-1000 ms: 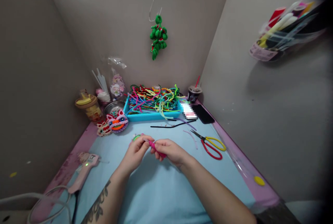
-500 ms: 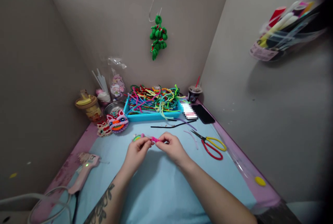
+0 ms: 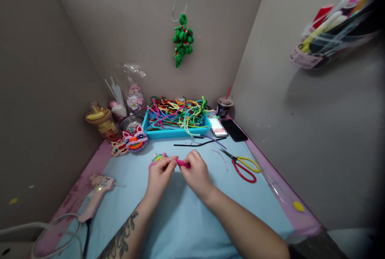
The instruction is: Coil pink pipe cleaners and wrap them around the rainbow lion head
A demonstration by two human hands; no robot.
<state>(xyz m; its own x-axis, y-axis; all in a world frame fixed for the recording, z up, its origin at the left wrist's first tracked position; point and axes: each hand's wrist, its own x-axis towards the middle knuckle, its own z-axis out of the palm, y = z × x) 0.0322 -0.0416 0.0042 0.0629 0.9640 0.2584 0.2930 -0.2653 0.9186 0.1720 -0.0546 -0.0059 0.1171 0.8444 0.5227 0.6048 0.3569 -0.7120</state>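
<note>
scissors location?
Head view: the scissors lie open on the blue mat, to the right of the right hand, near the phone.

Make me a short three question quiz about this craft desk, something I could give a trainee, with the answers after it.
1. True or false: the scissors lie to the right of both hands.
2. What do the left hand and right hand pinch between them? A) pink pipe cleaner B) black phone C) glue gun
3. Fill in: the loose coloured pipe cleaners are piled in a ____ tray.

Key: 1 true. 2 A, the pink pipe cleaner. 3 blue.
</note>
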